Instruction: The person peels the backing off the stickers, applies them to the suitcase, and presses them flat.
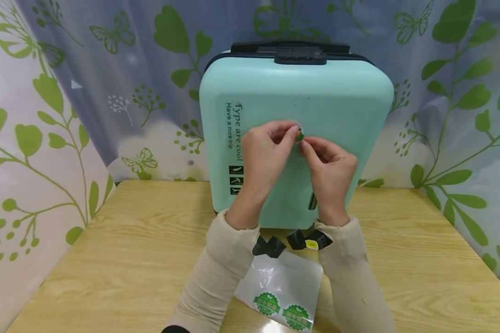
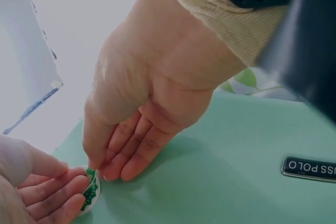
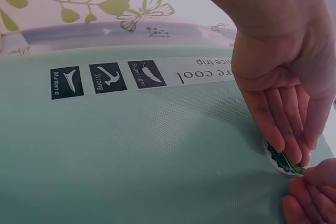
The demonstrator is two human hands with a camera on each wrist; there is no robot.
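Observation:
Against the front of a mint-green suitcase [image 1: 271, 97] is a small round sticker [image 1: 301, 135], green and white, its green layer bent up at one edge. My left hand [image 1: 266, 150] pinches that edge from the left between thumb and forefinger. From the right, my right hand [image 1: 332, 169] pinches it too, the two sets of fingertips nearly meeting. In the left wrist view the sticker [image 2: 90, 192] shows its white rim below the fingertips. The right wrist view has the sticker [image 3: 279, 160] partly covered by the fingers of both hands.
A silvery sheet [image 1: 283, 277] with two green round stickers lies on the wooden table [image 1: 150, 259] between my forearms. The suitcase stands upright near a patterned curtain [image 1: 141, 83]. It carries printed lettering, black icons [image 3: 108, 77] and a nameplate [image 2: 310, 168].

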